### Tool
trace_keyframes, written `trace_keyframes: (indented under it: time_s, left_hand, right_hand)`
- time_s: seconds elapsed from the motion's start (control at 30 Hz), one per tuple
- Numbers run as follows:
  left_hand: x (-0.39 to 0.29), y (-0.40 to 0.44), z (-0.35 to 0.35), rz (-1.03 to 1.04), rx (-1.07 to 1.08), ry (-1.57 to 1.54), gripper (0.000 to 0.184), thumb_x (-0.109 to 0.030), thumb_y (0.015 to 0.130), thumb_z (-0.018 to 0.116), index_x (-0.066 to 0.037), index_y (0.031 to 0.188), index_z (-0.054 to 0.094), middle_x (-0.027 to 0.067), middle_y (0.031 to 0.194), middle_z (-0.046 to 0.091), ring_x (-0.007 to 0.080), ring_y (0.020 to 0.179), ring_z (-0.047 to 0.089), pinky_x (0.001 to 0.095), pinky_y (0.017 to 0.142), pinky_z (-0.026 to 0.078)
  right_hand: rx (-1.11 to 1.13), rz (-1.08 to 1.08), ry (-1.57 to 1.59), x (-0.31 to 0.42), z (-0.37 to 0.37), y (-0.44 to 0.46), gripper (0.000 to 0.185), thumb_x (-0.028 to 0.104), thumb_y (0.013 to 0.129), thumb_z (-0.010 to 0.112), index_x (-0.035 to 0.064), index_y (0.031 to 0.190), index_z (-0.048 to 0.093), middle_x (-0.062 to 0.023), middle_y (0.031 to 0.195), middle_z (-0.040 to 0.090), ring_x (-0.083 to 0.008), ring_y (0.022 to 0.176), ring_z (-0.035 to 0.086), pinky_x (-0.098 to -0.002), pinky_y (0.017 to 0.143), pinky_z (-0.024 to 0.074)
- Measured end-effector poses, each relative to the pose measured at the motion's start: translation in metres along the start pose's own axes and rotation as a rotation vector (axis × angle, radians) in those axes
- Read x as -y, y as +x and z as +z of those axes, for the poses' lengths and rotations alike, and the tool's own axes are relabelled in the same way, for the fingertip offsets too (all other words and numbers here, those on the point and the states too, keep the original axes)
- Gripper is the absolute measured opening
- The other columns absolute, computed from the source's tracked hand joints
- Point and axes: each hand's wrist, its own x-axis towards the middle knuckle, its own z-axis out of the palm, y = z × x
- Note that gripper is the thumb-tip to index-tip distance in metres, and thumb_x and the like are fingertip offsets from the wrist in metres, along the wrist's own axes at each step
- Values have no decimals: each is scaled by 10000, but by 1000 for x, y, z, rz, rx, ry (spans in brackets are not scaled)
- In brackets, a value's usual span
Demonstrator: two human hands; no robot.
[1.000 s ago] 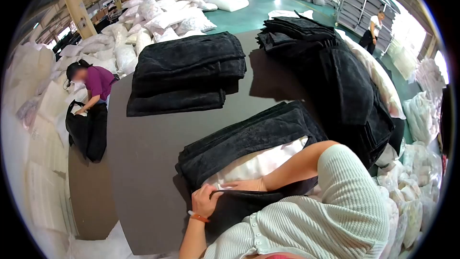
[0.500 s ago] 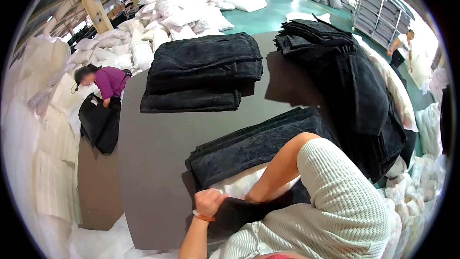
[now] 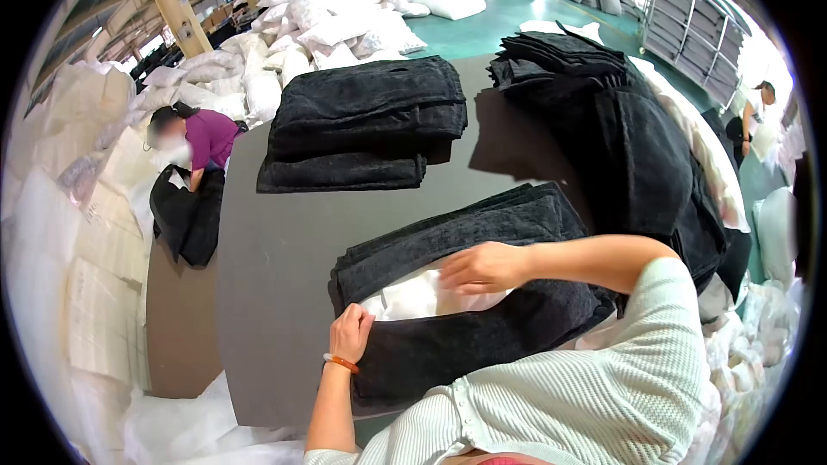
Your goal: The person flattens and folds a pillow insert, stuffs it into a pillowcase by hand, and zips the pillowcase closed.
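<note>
The black cover [image 3: 465, 346] lies at the near edge of the grey table [image 3: 276, 267], right in front of the body, with its near side against the light knitted top [image 3: 551, 396]. It is parted lengthwise, and the white insert [image 3: 398, 300] is shown in the gap between its near side and the dark layered folds on the far side.

The cover's near edge is gripped at the left end of the gap by the left hand [image 3: 351, 333], with the fingers curled and the thumb pressed against them. An orange bracelet [image 3: 342, 363] is worn on that wrist. The right hand [image 3: 487, 268] is held over the insert, palm down, open with the fingers loosely bent; nothing is seen gripped in it. Whether the insert is touched by its fingertips cannot be told, as they are slightly blurred.

Farther across the table, a folded black stack [image 3: 366, 112] is laid flat, well apart from the hands. To the right, a larger black pile [image 3: 642, 151] is heaped, with part of it draped downward, and a long pale bag [image 3: 698, 142] is seen along its outer side.

At the left, black fabric [image 3: 191, 220] is handled by a person in a purple top [image 3: 209, 138]. White sacks [image 3: 332, 26] are piled behind, and a loaded rack [image 3: 693, 30] is seen at the upper right.
</note>
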Motion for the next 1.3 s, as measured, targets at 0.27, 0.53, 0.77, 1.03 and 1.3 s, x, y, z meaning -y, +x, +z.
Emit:
trace_keyframes:
  time_s: [0.27, 0.53, 0.77, 1.03, 1.3]
  left_hand:
    - [-102, 84, 35, 293, 131, 338, 353, -183, 791, 687, -116, 1121, 583, 90, 1060, 548, 286, 991, 534, 398, 806, 471]
    - [-91, 100, 46, 261, -172, 588, 404, -84, 756, 658, -132, 1145, 559, 79, 1118, 526, 265, 1007, 539, 403, 823, 431]
    - [-66, 81, 21, 135, -96, 252, 211, 24, 720, 604, -29, 917, 659, 114, 873, 616, 308, 868, 600, 403, 754, 488]
    - [-60, 37, 26, 187, 51, 158, 118, 4, 761, 609, -27, 875, 625, 109, 842, 577, 314, 808, 555, 412, 716, 466]
    - [-58, 23, 21, 165, -106, 132, 148, 27, 723, 648, -15, 866, 649, 108, 830, 598, 312, 822, 577, 395, 742, 467]
  right_hand:
    - [-398, 223, -95, 78, 46, -84, 341, 370, 815, 694, 77, 965, 606, -85, 887, 580, -271, 898, 547, -387, 782, 441]
    - [-407, 343, 113, 92, 62, -44, 396, 387, 805, 715, 54, 968, 574, -140, 889, 603, -340, 882, 576, -435, 769, 450]
    - [-383, 294, 236, 95, 58, 14, 293, 259, 801, 721, 31, 946, 610, -160, 919, 632, -388, 886, 609, -487, 771, 464]
    - [-820, 178, -117, 56, 99, 65, 78, 114, 741, 674, 78, 777, 615, -48, 924, 564, -266, 832, 578, -411, 666, 476]
    - [-900, 116, -187, 48, 86, 70, 195, 92, 589, 746, 87, 752, 639, -38, 877, 609, -238, 906, 571, -367, 818, 423]
